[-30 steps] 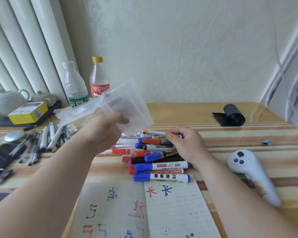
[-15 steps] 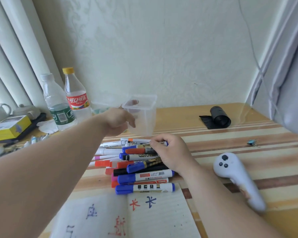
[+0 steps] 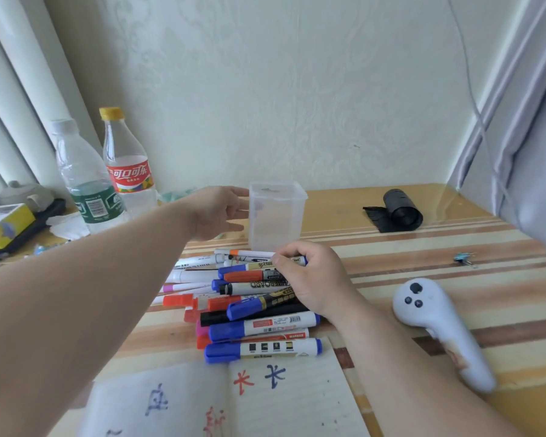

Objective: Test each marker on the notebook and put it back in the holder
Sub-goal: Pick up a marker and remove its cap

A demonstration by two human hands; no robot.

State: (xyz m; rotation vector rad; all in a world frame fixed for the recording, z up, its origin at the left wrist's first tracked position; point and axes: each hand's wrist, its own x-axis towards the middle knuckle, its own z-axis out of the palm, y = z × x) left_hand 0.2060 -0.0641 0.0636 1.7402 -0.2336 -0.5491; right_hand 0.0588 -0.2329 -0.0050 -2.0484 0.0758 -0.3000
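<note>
Holder (image 3: 276, 216): now set upright on table (image 3: 423, 272) behind markers (image 3: 259, 323), where earlier we held it aloft. Left hand (image 3: 216, 212) released, fingers straight beside it. Right hand (image 3: 312, 279) pinches a marker (image 3: 252, 254). Legible: "WHITEBOARD"; bottle (image 3: 128, 165), "可口可乐".

Marker pile (image 3: 252, 298) is set between holder (image 3: 276, 216), behind, and notebook (image 3: 265, 402), in front. Bottles (image 3: 85, 175) are stood left of holder; controller (image 3: 438, 326) is laid right of pile.

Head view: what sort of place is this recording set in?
Probably a home desk against a patterned wall: a striped wooden tabletop, a red-labelled clear plastic drink bottle, a white handheld controller and a grey curtain on the right.
</note>
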